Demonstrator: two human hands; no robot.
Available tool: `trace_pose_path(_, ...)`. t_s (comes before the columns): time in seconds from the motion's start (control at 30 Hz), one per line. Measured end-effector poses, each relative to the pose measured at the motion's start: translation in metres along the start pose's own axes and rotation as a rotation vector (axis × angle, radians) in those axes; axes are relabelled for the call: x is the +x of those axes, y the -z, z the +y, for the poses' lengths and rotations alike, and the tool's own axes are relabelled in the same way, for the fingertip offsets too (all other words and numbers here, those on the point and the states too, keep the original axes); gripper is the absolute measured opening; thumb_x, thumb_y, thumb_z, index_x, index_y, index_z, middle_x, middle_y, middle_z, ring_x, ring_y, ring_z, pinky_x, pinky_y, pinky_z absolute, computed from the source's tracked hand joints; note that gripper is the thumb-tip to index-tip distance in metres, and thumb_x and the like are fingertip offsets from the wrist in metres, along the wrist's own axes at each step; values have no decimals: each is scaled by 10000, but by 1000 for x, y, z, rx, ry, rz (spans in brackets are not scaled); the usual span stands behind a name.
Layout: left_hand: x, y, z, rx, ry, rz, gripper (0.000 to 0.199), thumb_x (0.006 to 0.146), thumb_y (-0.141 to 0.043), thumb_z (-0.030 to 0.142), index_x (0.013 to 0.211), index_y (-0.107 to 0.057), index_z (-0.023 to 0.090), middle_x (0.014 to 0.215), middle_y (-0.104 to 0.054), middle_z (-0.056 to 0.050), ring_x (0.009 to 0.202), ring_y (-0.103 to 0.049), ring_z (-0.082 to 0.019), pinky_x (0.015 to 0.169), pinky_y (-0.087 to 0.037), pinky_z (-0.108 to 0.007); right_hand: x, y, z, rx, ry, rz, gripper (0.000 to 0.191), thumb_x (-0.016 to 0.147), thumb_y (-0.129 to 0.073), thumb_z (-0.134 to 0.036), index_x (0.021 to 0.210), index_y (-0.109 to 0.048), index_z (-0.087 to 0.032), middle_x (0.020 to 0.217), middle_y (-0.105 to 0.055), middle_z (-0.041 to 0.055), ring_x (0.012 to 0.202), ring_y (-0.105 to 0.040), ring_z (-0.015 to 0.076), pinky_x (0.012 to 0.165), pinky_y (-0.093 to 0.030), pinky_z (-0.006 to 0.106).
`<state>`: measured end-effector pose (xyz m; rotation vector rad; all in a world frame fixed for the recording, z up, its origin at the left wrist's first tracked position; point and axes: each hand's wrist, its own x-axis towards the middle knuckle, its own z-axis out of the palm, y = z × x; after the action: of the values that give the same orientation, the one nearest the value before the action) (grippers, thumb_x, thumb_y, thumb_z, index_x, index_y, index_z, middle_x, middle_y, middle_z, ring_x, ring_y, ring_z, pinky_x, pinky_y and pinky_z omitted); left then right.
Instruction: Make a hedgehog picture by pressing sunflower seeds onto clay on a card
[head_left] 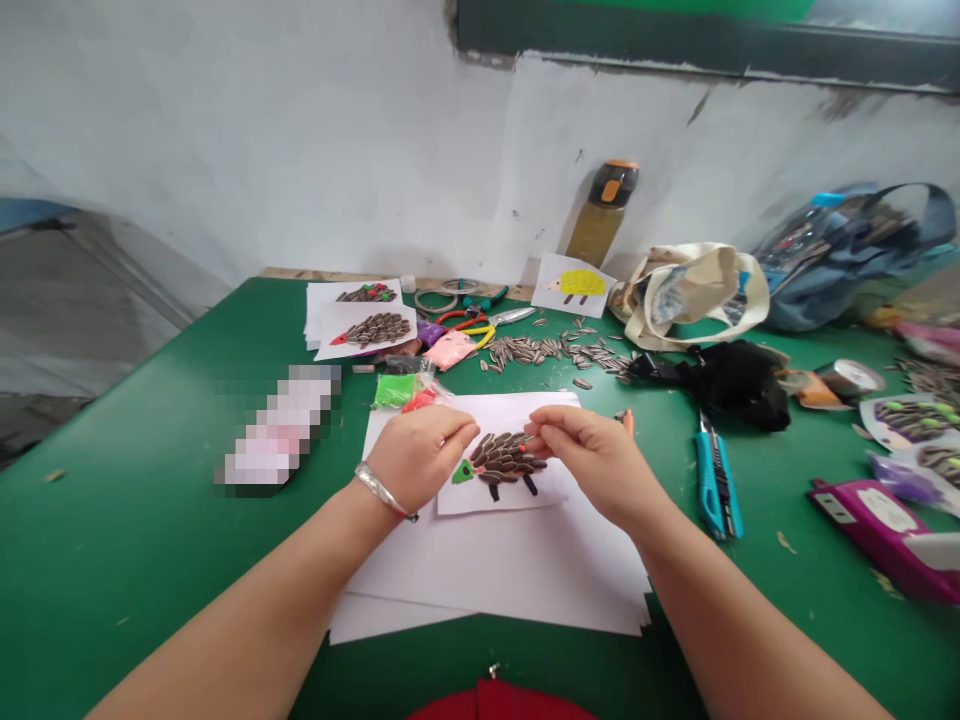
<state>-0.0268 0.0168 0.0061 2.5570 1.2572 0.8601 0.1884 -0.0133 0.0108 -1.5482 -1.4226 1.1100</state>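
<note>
A hedgehog picture (506, 465) made of striped sunflower seeds lies on white paper before me, with a green head and black legs. My left hand (420, 455) hovers just left of it, thumb and fingers pressed together; anything between them is hidden. At the picture's upper right, my right hand (589, 455) pinches with its fingertips over the seeds. A tiny red bit shows by those fingertips, and I cannot tell whether it is held or sits on the seeds. Under the picture are larger white sheets (495, 570).
Loose sunflower seeds (525, 350) lie behind the paper, near scissors (487, 330) and bagged green clay (396, 389). Finished hedgehog cards (367, 330) rest at back left. A teal utility knife (718, 480), black bag (739, 385) and purple box (885, 535) are on the right.
</note>
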Motion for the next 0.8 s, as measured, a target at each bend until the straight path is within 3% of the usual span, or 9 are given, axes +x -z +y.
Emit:
trace_pose_path(0.1, 0, 0, -1, 5, 3, -10, 245, 923, -482, 250, 803, -691, 202, 805, -740, 3, 737, -660, -145, 676, -450, -243, 0, 1, 0, -97, 33, -37, 207, 853, -503, -348, 816, -671, -233, 745, -705, 25, 688, -663, 156, 662, -515, 292)
trace_pose_path(0.37, 0, 0, -3, 8, 29, -40, 249, 917, -492, 253, 788, -700, 208, 801, -744, 7, 733, -662, -146, 664, -443, -249, 1, 4, 1, -227, 65, 32, 151, 781, -604, -350, 696, -571, -230, 648, -613, -15, 622, -568, 136, 571, -449, 250)
trace_pose_path(0.47, 0, -1, -3, 9, 31, -45, 258, 919, -486, 262, 786, -700, 208, 798, -743, 8, 730, -659, -146, 662, -442, -249, 2, 3, 4, -191, 52, 21, 106, 806, -561, -324, 799, -632, -245, 698, -662, -4, 689, -623, 156, 640, -485, 281)
trace_pose_path(0.6, 0, -1, -3, 7, 26, -37, 255, 918, -485, 254, 781, -694, 204, 787, -738, 11, 723, -653, -140, 664, -439, -245, 3, 1, 7, -130, 24, 4, 237, 841, -502, -310, 979, -689, -266, 828, -722, 21, 838, -676, 186, 722, -511, 309)
trace_pose_path(0.8, 1, 3, -6, 3, 60, -32, 266, 917, -471, 274, 773, -686, 209, 774, -732, 12, 715, -647, -135, 653, -439, -233, 3, 4, 2, -224, 44, -9, 190, 812, -554, -367, 722, -662, -239, 645, -661, -4, 655, -617, 157, 643, -479, 285)
